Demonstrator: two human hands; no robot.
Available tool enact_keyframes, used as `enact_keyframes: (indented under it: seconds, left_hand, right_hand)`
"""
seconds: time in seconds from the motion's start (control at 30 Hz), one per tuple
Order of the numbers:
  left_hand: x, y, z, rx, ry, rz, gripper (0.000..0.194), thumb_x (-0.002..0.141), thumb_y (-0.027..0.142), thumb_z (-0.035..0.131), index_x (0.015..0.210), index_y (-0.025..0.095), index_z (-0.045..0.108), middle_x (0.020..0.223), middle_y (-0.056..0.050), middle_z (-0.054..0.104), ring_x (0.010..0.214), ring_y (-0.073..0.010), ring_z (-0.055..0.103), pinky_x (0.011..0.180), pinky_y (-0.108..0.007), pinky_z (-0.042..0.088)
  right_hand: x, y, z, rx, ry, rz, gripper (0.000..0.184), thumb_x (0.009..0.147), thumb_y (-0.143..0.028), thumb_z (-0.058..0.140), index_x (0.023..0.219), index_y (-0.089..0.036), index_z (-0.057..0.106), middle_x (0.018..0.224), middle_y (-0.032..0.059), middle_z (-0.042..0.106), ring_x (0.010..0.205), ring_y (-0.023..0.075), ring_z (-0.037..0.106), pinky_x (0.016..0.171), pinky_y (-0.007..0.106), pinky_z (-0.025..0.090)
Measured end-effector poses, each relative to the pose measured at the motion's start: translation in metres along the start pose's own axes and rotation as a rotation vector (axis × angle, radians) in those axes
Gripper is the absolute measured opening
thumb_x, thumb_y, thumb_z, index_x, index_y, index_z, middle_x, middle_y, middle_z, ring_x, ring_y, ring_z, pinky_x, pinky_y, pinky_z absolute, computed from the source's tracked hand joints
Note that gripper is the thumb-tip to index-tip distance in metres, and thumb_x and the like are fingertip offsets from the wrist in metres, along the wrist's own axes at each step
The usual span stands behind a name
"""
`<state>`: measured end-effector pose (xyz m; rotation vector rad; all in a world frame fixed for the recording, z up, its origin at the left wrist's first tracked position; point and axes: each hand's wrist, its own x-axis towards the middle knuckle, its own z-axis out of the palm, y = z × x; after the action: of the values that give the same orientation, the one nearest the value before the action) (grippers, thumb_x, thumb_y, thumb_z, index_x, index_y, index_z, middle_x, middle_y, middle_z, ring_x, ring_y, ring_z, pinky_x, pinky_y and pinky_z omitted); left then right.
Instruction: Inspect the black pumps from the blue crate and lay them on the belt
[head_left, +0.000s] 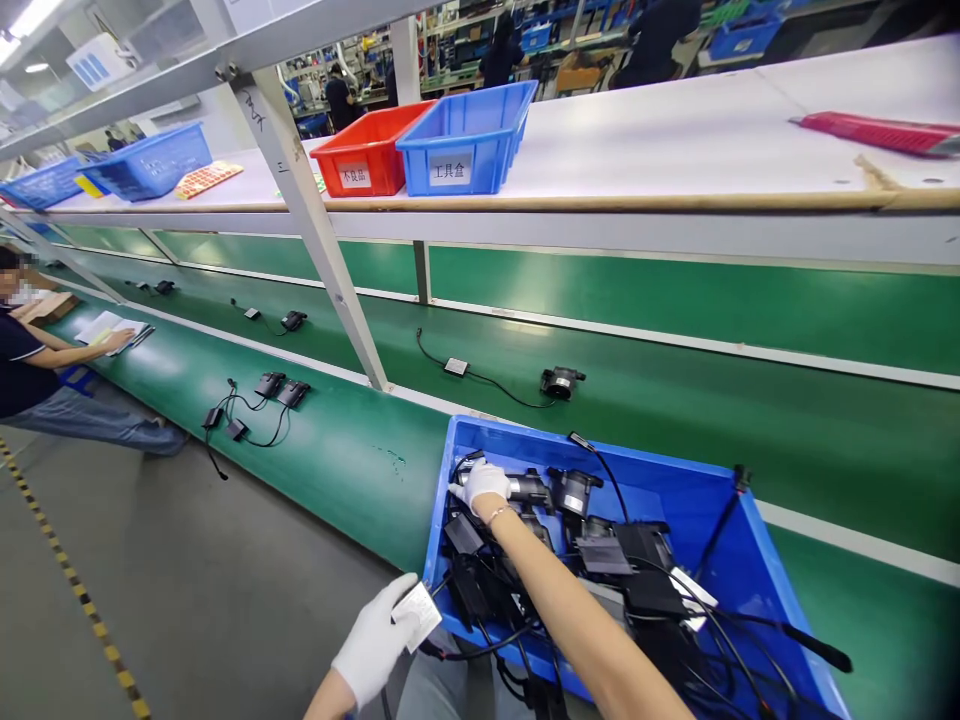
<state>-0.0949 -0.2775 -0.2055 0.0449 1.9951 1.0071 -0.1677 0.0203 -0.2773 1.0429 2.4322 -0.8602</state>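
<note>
My left hand [377, 638], in a white glove, is closed on a small flat cable box with a white label [420, 613], beside the near left corner of a blue bin [780, 560]. Reaching across the bin, my gloved right hand [484, 485] has its fingers curled at one end of a black motor-like unit [529, 488] near the far left corner. Its fingertips are partly hidden. Tangled in the bin are several black units, cable boxes and black cords, among them a labelled black unit [574, 492]. Some cords hang over the near edge.
On the green bench, a black unit [561, 383] lies behind the bin and two units [281, 388] lie to the left. The shelf above carries a red box [367, 150], a blue box [466, 140] and a red cutter [877, 130]. A person [45, 350] works far left.
</note>
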Motion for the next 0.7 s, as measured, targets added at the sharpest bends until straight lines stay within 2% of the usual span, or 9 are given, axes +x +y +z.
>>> enact_keyframes:
  seconds: [0.1,0.2,0.3,0.4,0.47,0.5,0.57,0.63,0.7]
  left_hand:
    - [0.001,-0.003,-0.002,-0.018,0.014,0.019,0.057,0.074,0.042,0.07,0.129,0.025,0.068,0.132,-0.007,0.073,0.126,-0.0307,0.065,0.114,-0.039,0.045]
    - [0.003,0.009,-0.01,-0.037,0.142,0.013,0.06,0.078,0.051,0.067,0.129,0.019,0.065,0.137,-0.016,0.068,0.131,-0.0369,0.061,0.119,-0.051,0.039]
    - [0.015,0.047,-0.024,-0.104,0.252,0.105,0.063,0.087,0.051,0.06,0.139,0.016,0.056,0.151,-0.018,0.056,0.142,-0.0331,0.051,0.125,-0.048,0.03]
    - [0.041,0.103,-0.025,-0.206,0.232,0.242,0.054,0.093,0.048,0.057,0.139,0.019,0.055,0.158,-0.014,0.049,0.149,-0.0261,0.042,0.129,-0.04,0.021]
    - [0.06,0.143,-0.013,-0.284,0.131,0.308,0.052,0.094,0.048,0.059,0.138,0.021,0.056,0.16,-0.012,0.047,0.152,-0.0244,0.036,0.131,-0.039,0.016]
    - [0.067,0.161,-0.003,-0.326,0.044,0.326,0.052,0.094,0.049,0.06,0.138,0.021,0.057,0.159,-0.011,0.048,0.151,-0.0252,0.038,0.131,-0.041,0.018]
    - [0.077,0.191,0.021,-0.403,-0.189,0.329,0.055,0.092,0.054,0.062,0.134,0.019,0.061,0.148,-0.014,0.059,0.141,-0.0301,0.051,0.125,-0.051,0.033]
    - [0.077,0.209,0.044,-0.467,-0.438,0.301,0.06,0.092,0.061,0.059,0.128,0.014,0.066,0.129,-0.017,0.07,0.128,-0.0344,0.062,0.112,-0.058,0.047]
    - [0.07,0.219,0.06,-0.521,-0.635,0.27,0.065,0.092,0.065,0.056,0.125,0.01,0.068,0.115,-0.018,0.074,0.119,-0.0356,0.067,0.103,-0.06,0.053]
  right_hand:
    - [-0.004,0.001,0.002,-0.021,0.056,-0.048,0.036,0.1,-0.039,0.067,0.128,-0.017,0.064,0.132,0.0092,0.065,0.116,0.0275,0.066,0.098,0.048,0.057]
    - [-0.013,0.014,-0.007,-0.024,0.122,-0.113,0.035,0.099,-0.039,0.068,0.126,-0.016,0.065,0.129,0.0086,0.066,0.115,0.0268,0.066,0.097,0.048,0.057]
    - [-0.028,0.022,-0.021,-0.008,0.186,-0.162,0.038,0.099,-0.042,0.067,0.127,-0.017,0.064,0.128,0.009,0.067,0.112,0.0257,0.067,0.096,0.048,0.057]
    - [-0.054,0.026,-0.047,0.017,0.279,-0.251,0.049,0.092,-0.042,0.073,0.131,-0.016,0.061,0.13,0.0123,0.065,0.117,0.0285,0.063,0.1,0.049,0.053]
    - [-0.079,0.032,-0.073,0.035,0.352,-0.362,0.063,0.081,-0.04,0.079,0.134,-0.013,0.06,0.134,0.0163,0.062,0.122,0.0321,0.059,0.105,0.048,0.05]
    - [-0.093,0.035,-0.087,0.04,0.386,-0.426,0.069,0.075,-0.038,0.08,0.136,-0.011,0.06,0.136,0.0177,0.061,0.123,0.0337,0.057,0.107,0.047,0.049]
    - [-0.123,0.043,-0.117,0.043,0.448,-0.545,0.073,0.07,-0.035,0.079,0.136,-0.012,0.061,0.139,0.018,0.059,0.125,0.0354,0.055,0.11,0.046,0.047]
    - [-0.154,0.049,-0.144,0.038,0.51,-0.626,0.068,0.07,-0.034,0.075,0.134,-0.015,0.063,0.14,0.0167,0.06,0.126,0.0359,0.055,0.111,0.048,0.046]
    - [-0.181,0.052,-0.168,0.003,0.563,-0.696,0.064,0.071,-0.034,0.074,0.132,-0.017,0.066,0.14,0.0166,0.06,0.125,0.0363,0.057,0.109,0.049,0.047]
